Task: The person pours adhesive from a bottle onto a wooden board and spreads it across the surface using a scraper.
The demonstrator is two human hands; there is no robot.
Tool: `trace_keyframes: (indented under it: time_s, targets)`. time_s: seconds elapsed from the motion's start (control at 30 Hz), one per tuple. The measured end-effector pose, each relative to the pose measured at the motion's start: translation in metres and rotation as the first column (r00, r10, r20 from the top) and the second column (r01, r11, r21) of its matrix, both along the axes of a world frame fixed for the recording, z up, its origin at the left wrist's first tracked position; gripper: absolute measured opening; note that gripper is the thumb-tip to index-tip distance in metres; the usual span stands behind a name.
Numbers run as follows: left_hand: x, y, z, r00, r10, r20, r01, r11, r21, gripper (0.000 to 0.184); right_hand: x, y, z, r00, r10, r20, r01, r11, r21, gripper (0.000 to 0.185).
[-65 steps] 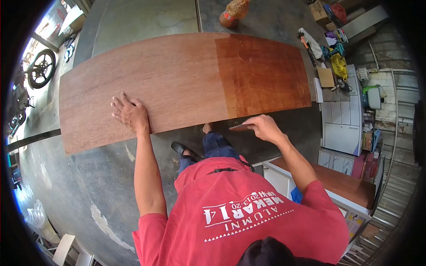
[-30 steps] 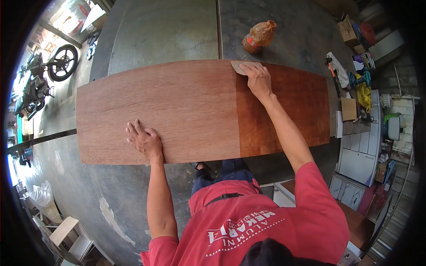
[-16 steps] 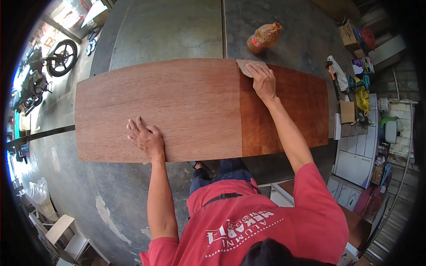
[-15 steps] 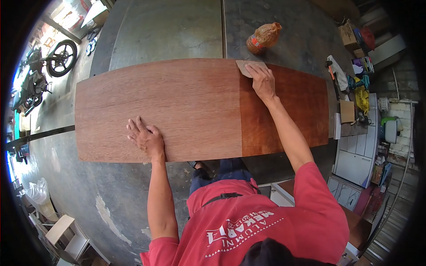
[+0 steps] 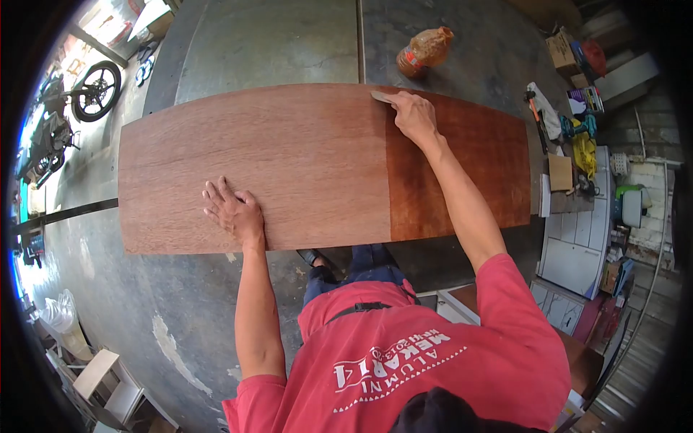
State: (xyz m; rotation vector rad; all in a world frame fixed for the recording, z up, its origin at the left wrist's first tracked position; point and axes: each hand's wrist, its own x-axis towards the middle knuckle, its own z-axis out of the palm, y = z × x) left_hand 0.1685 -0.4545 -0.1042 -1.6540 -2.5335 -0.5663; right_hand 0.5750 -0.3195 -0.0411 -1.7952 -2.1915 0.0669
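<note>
A long wooden panel [image 5: 303, 159] with gently curved edges lies flat in front of me. Its left part is pale and matte, while the right section [image 5: 469, 173] is darker red-brown and slightly glossy, with a straight border between them. My left hand [image 5: 236, 213] rests on the pale part near the close edge, fingers spread. At the far edge, right at the colour border, my right hand [image 5: 415, 117] grips a thin flat beige piece [image 5: 382, 96]; whether it is a scraper or folded sandpaper I cannot tell. The piece is tilted, its tip touching the panel.
Beyond the panel is a plastic bottle [image 5: 424, 52] with orange-brown contents. Tools and a yellow bag [image 5: 585, 155] lie at the right, above white cabinets [image 5: 574, 252]. A motorcycle [image 5: 94, 92] stands at far left, and a small wooden shelf unit [image 5: 108, 382] at lower left.
My right hand has moved left and slightly toward the far edge, and the beige piece has turned from flat to nearly edge-on. My left hand stays on the panel; the view has shifted slightly.
</note>
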Motion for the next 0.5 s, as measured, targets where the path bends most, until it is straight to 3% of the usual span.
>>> trace_keyframes:
  time_s: [0.13, 0.3, 0.37, 0.43, 0.5]
  targets:
    - [0.001, 0.001, 0.001, 1.000, -0.008, 0.012, 0.008, 1.000, -0.006, 0.056, 0.002, -0.052, 0.013, 0.993, 0.055, -0.109, -0.063, 0.995, -0.072, 0.030]
    - [0.000, -0.002, 0.002, 0.999, -0.017, 0.032, 0.016, 1.000, 0.009, 0.056, -0.016, -0.169, 0.030, 0.996, 0.018, -0.084, -0.035, 0.978, -0.203, 0.031]
    - [-0.002, -0.002, -0.002, 0.999, -0.027, 0.038, 0.026, 1.000, 0.016, 0.056, -0.021, -0.215, 0.026, 0.994, 0.066, -0.086, -0.074, 0.993, -0.091, 0.031]
    - [-0.003, -0.004, -0.003, 0.998, -0.032, 0.045, 0.031, 0.999, 0.032, 0.056, -0.028, -0.256, 0.031, 0.983, 0.116, -0.144, -0.124, 0.991, -0.055, 0.035]
    - [-0.003, -0.004, -0.001, 0.998, -0.031, 0.049, 0.029, 0.999, 0.025, 0.056, -0.038, -0.290, 0.047, 0.992, 0.085, -0.094, -0.094, 0.992, -0.088, 0.033]
